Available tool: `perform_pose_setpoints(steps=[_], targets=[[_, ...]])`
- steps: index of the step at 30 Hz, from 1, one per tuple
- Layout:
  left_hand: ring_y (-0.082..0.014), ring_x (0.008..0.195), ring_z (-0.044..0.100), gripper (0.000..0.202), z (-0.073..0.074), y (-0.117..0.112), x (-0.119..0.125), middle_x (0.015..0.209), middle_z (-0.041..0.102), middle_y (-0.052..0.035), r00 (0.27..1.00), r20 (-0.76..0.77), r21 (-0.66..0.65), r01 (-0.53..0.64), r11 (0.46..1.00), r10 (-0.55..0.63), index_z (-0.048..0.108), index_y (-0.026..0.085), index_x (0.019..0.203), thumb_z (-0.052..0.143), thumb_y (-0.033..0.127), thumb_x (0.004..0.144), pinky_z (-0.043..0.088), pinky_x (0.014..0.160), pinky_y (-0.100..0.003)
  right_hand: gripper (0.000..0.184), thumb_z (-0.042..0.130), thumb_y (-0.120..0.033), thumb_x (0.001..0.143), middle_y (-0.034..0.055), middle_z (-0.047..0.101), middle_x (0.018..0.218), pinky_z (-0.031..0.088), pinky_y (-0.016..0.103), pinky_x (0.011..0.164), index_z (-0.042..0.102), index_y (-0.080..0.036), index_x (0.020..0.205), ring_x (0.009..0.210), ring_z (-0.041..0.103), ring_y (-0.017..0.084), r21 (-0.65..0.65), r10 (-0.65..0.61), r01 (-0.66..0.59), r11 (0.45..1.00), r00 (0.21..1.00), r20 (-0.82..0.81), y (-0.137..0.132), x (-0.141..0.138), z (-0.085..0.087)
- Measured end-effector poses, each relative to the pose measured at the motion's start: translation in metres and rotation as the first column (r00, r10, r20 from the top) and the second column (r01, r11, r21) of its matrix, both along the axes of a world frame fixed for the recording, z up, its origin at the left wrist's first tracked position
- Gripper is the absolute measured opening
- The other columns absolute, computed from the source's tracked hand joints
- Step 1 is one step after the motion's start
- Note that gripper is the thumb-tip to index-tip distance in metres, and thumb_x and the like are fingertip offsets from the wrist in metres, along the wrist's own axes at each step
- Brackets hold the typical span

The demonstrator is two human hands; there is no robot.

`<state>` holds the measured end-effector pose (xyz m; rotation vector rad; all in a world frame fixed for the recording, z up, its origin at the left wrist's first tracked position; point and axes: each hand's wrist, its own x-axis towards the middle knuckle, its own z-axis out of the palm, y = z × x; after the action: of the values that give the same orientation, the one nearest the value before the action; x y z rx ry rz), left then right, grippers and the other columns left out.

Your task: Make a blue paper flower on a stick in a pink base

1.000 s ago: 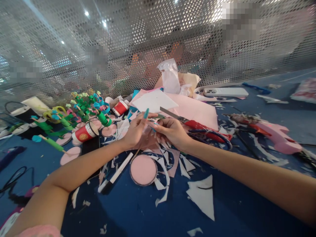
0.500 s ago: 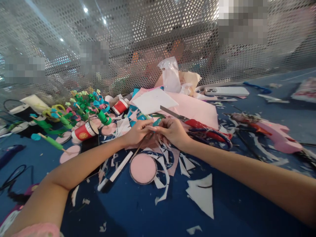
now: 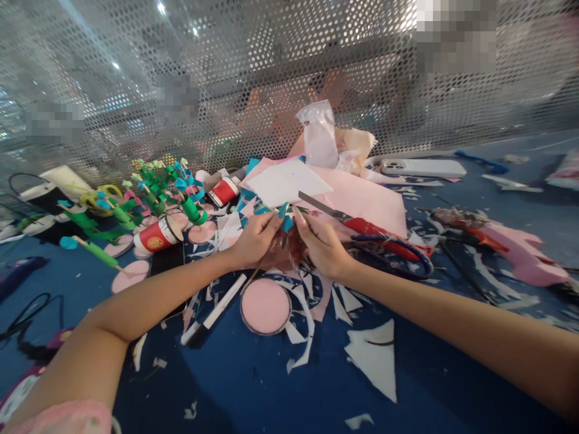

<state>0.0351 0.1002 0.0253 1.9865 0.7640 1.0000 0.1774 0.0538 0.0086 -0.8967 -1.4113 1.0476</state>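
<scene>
Pinching a small piece of blue paper (image 3: 287,223) mid-scene, the left hand (image 3: 257,241) is curled, thumb and fingers together, a thin stick (image 3: 259,269) slanting out below. The right hand (image 3: 323,244), bent around the paper half a second ago, has straightened its fingers; the tips sit right by it, and I cannot tell whether they grip it. That looks like a change of grip on an unfinished piece. From the left, the blue tabletop (image 3: 253,386) carries green paper curls (image 3: 102,253), a red-and-white cup (image 3: 154,238), a white marker (image 3: 226,301), a pink disc (image 3: 265,305) near the hands, white scraps (image 3: 377,355), red-handled scissors (image 3: 375,232), a white phone (image 3: 423,167) farther off and a pink glue gun (image 3: 534,259). A perforated screen (image 3: 271,90) stands along the far side.
</scene>
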Motion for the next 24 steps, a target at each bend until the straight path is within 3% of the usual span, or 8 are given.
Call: perform_pose_setpoints(steps=[5,10,15,24], targets=[[-0.0094,0.053,0.034,0.053,-0.0001,-0.0001,0.0010,0.054,0.042,0.0022,1.000,-0.012,0.031,-0.020,0.999,0.020,0.045,0.017,0.059,0.042,0.066,0.079,0.028,0.051,-0.025,0.052,0.045,-0.075,0.076,-0.0043,0.047,0.050,0.039,0.025,0.037,0.038,-0.023,0.071,0.039,0.047,0.011,0.009,0.027,-0.028,1.000,0.998,0.053,0.0020,0.0002,-0.0029],[-0.0096,0.055,0.033,0.053,-0.0012,0.0001,0.0005,0.056,0.039,0.0025,1.000,-0.009,0.014,0.001,1.000,-0.001,0.043,0.017,0.061,0.039,0.067,0.080,0.028,0.053,-0.026,0.049,0.039,-0.070,0.083,-0.0034,0.048,0.049,0.037,0.025,0.038,0.036,-0.023,0.069,0.040,0.047,0.011,0.106,-0.043,0.025,0.994,0.984,0.170,0.0035,0.0015,-0.0045],[-0.0093,0.056,0.035,0.045,0.0002,-0.0012,-0.0016,0.058,0.038,0.0038,0.999,-0.024,0.043,0.041,0.998,-0.040,0.043,0.017,0.065,0.042,0.057,0.084,0.029,0.055,-0.025,0.043,0.035,-0.061,0.089,-0.0035,0.047,0.046,0.038,0.025,0.039,0.036,-0.023,0.069,0.039,0.047,0.012,0.167,-0.084,0.045,0.985,0.969,0.232,0.0006,0.0011,0.0007],[-0.0090,0.056,0.035,0.033,0.0018,-0.0043,-0.0004,0.058,0.039,0.0042,0.995,-0.062,0.083,-0.070,0.994,0.075,0.043,0.017,0.067,0.041,0.042,0.088,0.029,0.056,-0.024,0.036,0.033,-0.050,0.093,-0.0030,0.049,0.044,0.036,0.024,0.037,0.034,-0.023,0.069,0.036,0.047,0.012,0.201,-0.084,0.027,0.979,0.955,0.285,-0.0008,0.0013,0.0015]])
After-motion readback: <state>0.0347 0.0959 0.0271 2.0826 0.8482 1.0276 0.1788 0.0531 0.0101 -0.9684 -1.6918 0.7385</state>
